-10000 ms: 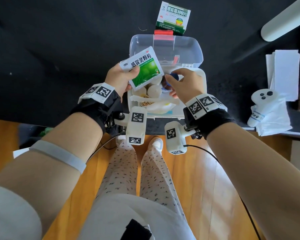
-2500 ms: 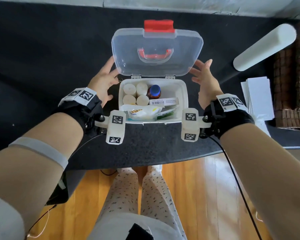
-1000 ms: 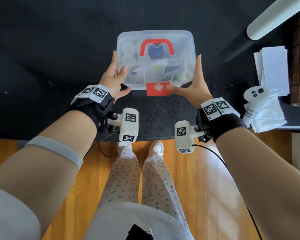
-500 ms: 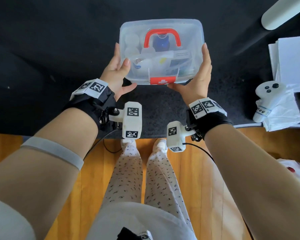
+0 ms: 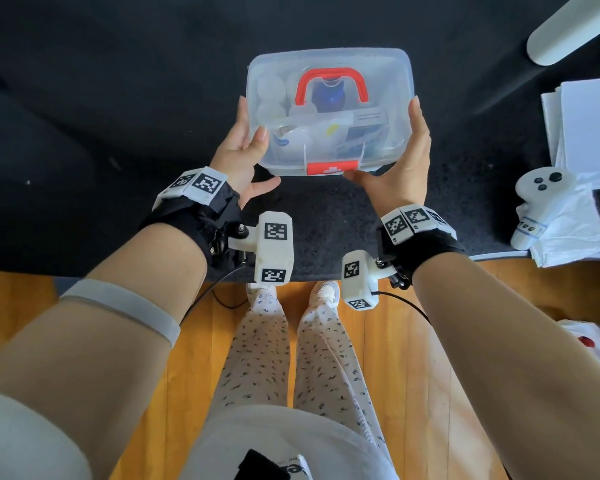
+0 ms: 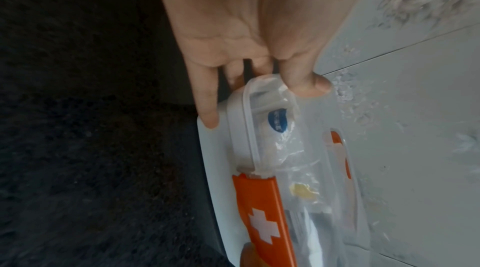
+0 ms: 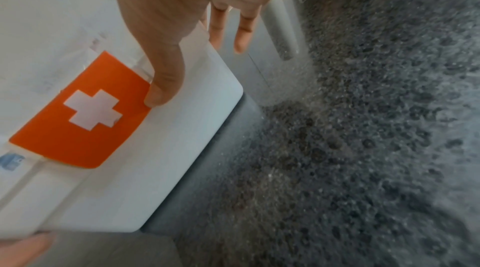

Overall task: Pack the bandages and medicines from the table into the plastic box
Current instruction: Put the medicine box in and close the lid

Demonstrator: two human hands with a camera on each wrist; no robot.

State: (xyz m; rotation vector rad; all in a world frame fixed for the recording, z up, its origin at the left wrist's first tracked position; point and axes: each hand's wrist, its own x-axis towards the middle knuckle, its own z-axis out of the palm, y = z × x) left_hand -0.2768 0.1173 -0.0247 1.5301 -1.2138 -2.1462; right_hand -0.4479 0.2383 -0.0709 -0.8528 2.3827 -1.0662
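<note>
Both hands, left (image 5: 238,157) and right (image 5: 400,168), gripped the closed box (image 5: 329,109) at its sides, fingers (image 6: 207,107) wrapped around it. Packing looked done; next, probably setting it down steadily on the surface (image 5: 118,98).

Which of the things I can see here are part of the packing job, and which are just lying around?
Part of the job:
- plastic box, lid shut, with the supplies inside
- left hand and right hand, gripping its sides

Just lying about:
- white controller on a white plastic bag
- stack of white paper
- white tube
</note>
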